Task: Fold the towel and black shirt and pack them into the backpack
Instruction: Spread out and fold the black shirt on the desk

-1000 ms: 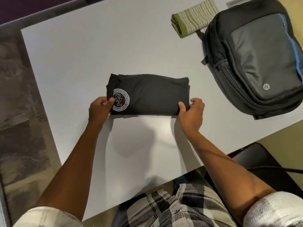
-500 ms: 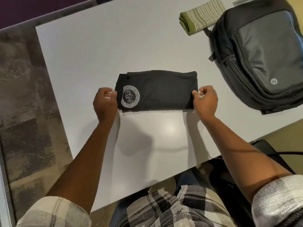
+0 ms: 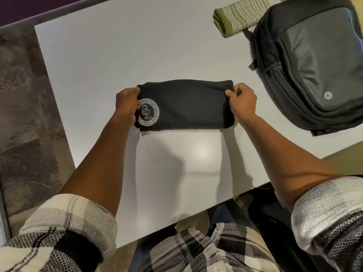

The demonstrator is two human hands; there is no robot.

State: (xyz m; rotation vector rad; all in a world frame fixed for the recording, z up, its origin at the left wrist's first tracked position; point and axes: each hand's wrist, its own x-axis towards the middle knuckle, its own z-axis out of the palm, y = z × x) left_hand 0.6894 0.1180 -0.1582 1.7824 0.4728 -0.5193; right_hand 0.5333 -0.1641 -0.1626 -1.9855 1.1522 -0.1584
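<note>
Black shirt [image 3: 186, 107] folded, both hands' grip clamping its ends; folded towel [image 3: 238, 15] waits; backpack [image 3: 314, 61] shut, unpacked.

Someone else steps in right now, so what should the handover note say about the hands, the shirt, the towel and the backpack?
Left hand grips the left end of the folded black shirt; right hand pinches its right end.
The shirt lies as a narrow band mid-table, round logo facing up.
The striped towel lies folded at the far edge, touching the backpack.
The backpack lies flat on the table's right side and looks zipped shut.
Done: towel folded, shirt nearly folded.
Left: finish the shirt if needed, open the backpack, pack both.
</note>
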